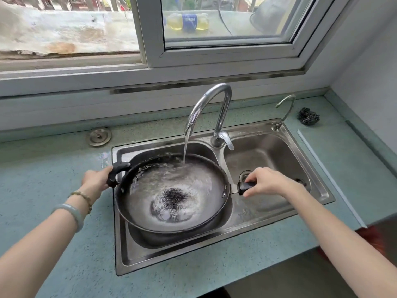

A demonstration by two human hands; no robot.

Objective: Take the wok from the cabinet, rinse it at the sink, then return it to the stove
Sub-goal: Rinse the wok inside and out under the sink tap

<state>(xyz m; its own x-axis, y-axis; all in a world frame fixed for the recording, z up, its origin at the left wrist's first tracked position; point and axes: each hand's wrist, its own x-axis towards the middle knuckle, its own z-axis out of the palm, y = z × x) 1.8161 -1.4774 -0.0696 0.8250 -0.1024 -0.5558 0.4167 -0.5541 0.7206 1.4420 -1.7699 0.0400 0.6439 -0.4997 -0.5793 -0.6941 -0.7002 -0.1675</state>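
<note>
Steel gleams all around the double sink point(318, 186), and the dark wok point(171, 194) is held over its left basin, filling most of it. Water runs from the tall curved faucet point(211, 104) onto the wok's far side and swirls across the inside. The left hand point(94, 179) is wrapped around the looped black handle at the wok's left edge. The right hand point(266, 181) is closed over the short black handle on the opposite side, above the right basin. A metal scourer point(308, 116) lies on the green counter point(43, 168), well apart.
</note>
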